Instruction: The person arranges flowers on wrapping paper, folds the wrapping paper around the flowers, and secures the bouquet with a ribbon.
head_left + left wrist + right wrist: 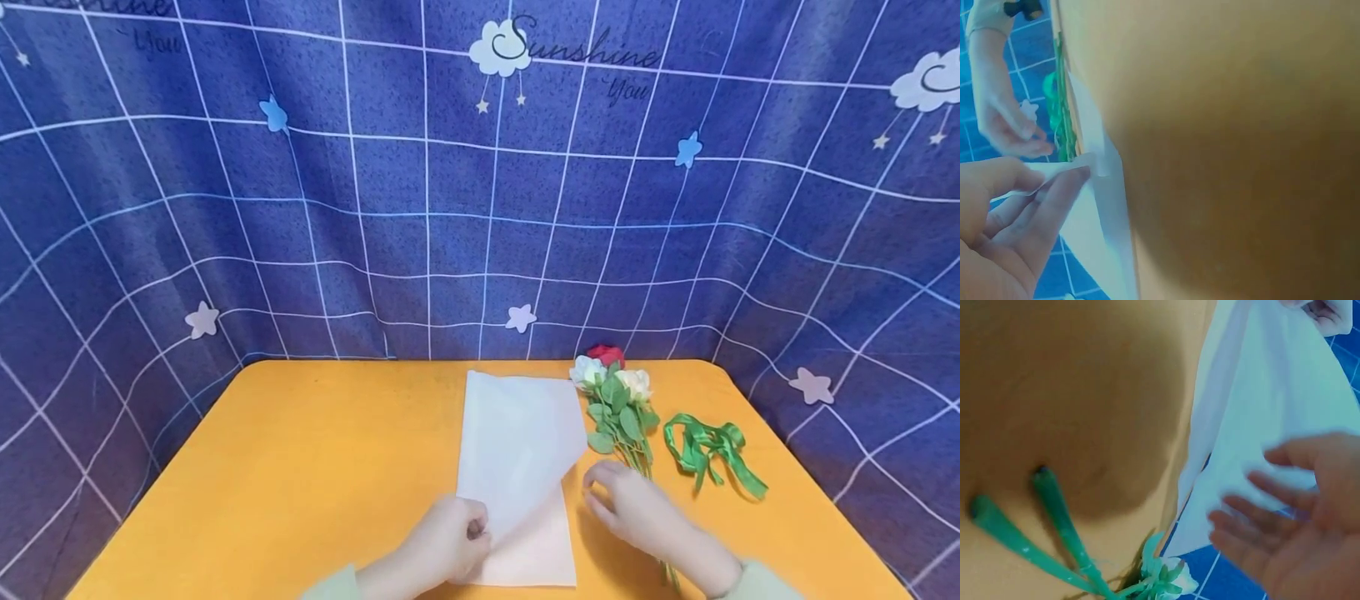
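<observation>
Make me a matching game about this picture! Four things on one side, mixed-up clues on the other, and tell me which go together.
Things:
1. ribbon
2. paper
3. flowers
4. table

Clues:
A. white, in the grip of the left hand
B. orange, underneath the other things
C. red and pale blooms with leafy stems
D. green all over, lying loosely curled

Right pairs: 1-D, 2-A, 3-C, 4-B
</observation>
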The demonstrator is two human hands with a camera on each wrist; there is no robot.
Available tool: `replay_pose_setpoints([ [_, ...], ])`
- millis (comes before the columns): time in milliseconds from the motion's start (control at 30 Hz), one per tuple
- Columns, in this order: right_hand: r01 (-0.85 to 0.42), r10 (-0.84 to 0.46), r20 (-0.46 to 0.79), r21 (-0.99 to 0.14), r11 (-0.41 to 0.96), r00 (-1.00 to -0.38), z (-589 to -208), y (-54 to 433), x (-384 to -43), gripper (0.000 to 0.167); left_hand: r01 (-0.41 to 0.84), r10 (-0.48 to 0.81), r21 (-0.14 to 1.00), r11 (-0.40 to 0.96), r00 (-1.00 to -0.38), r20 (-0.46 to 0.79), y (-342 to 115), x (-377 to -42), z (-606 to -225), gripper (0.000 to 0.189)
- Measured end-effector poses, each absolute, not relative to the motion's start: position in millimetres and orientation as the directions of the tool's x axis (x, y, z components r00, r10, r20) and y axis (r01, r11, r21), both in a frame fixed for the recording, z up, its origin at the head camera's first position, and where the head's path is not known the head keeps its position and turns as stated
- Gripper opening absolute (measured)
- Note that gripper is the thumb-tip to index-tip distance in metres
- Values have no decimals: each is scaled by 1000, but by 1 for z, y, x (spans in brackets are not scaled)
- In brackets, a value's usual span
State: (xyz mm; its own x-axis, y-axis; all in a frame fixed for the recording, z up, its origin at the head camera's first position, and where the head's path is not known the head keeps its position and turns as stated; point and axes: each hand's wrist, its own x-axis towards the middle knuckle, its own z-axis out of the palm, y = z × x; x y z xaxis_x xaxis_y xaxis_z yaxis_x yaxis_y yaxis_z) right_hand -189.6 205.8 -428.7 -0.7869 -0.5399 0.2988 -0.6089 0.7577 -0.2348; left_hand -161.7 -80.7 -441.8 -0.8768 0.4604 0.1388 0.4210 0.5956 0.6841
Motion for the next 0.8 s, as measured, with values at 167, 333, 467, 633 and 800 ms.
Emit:
replay_pose_setpoints([
  [167,-808,-801,149,-227,543,-580,-435,199,-188,29,412,402,769,488,-888,221,-93,-160,-441,22],
  [333,-814,-849,16,-296,500,-528,-442,198,-187,36,388,329,804,451,-909,255,-104,-155,-442,18],
  [467,-786,-828,-12,-309,536,-561,-443,200,-187,38,360,243,814,455,-930,275,-114,-150,-441,16],
  [633,-769,-808,-13,-298,565,-589,-439,202,-186,34,317,175,816,483,-948,264,-125,-145,-438,13],
  [800,-768,-799,14,-287,572,-601,-434,206,-187,26,238,168,872,428,-969,182,-134,-139,-438,14],
])
